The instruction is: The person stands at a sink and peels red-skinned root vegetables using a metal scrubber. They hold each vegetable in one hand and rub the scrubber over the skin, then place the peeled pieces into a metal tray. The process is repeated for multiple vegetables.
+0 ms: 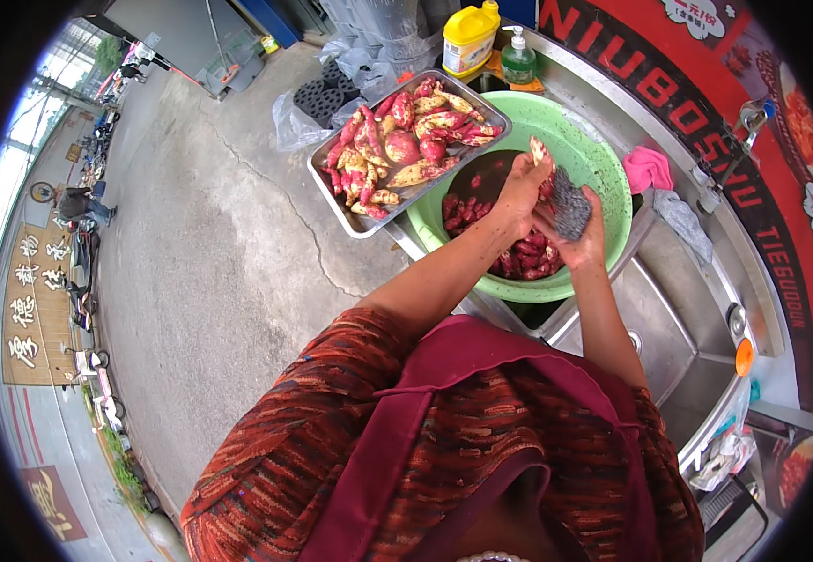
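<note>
My left hand (521,191) grips a red-skinned sweet potato (540,150) with pale scraped patches, tilted upward. A dark grey scouring pad (571,211) lies in my right hand (584,246), pressed against the sweet potato's side. Both hands are above a light green plastic basin (593,158). Inside it, more red sweet potatoes (529,256) sit in dark water (491,168). At the basin's upper left, a metal tray (362,226) is heaped with sweet potatoes (401,146) in red and pale yellow. My fingers hide the lower part of the held one.
A stainless-steel sink (659,309) adjoins the basin on the right. Pink cloth (647,169) and grey cloth (684,223) lie on its ledge. Behind the basin stand a yellow jug (470,38) and a green pump bottle (518,60). Perforated black briquettes (322,95) rest on the ground beyond the tray.
</note>
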`<state>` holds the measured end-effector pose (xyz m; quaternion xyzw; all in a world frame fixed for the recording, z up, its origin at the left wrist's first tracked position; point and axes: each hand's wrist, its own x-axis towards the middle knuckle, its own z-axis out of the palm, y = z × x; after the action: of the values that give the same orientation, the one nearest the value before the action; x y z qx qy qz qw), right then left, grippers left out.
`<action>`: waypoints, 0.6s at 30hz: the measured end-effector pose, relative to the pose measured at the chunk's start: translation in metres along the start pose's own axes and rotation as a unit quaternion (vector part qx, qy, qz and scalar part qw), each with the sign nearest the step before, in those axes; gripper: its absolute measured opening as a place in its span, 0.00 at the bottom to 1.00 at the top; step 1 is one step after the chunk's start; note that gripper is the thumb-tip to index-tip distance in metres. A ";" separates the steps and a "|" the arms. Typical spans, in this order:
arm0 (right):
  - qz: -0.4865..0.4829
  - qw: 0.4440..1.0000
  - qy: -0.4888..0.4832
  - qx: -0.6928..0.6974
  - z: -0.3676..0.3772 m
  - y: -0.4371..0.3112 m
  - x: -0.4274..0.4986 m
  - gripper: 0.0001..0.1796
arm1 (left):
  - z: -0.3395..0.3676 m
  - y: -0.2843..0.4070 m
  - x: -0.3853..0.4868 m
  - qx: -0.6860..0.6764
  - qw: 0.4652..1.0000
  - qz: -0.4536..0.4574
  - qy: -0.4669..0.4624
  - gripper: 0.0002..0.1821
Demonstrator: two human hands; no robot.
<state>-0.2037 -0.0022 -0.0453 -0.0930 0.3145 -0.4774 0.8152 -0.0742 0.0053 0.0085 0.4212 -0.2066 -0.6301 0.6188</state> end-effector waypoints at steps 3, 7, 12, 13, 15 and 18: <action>0.003 0.998 -0.024 0.066 0.022 -0.002 -0.002 0.18 | -0.004 0.001 0.014 0.168 0.978 0.117 -0.032 0.13; -0.103 0.991 -0.055 0.063 0.039 -0.064 0.025 0.14 | -0.016 0.029 0.039 0.358 0.910 0.194 -0.073 0.17; -0.304 0.941 -0.043 -0.140 0.089 -0.101 0.022 0.08 | -0.012 0.072 0.051 0.165 0.983 0.024 -0.073 0.08; -0.366 0.912 -0.015 -0.187 0.099 -0.091 0.016 0.13 | -0.009 0.075 0.050 0.107 0.992 -0.021 -0.062 0.08; -0.477 0.834 0.041 -0.276 0.114 -0.057 0.007 0.24 | -0.002 0.073 0.049 -0.010 0.994 -0.107 -0.022 0.08; -0.553 0.585 0.133 -0.578 0.104 -0.004 0.006 0.30 | 0.007 0.050 0.049 -0.103 0.988 -0.111 0.042 0.05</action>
<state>-0.1421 -0.0248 0.0358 -0.6363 0.5168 -0.5605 0.1178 -0.0433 -0.0502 0.0376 0.4012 -0.0664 -0.6946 0.5935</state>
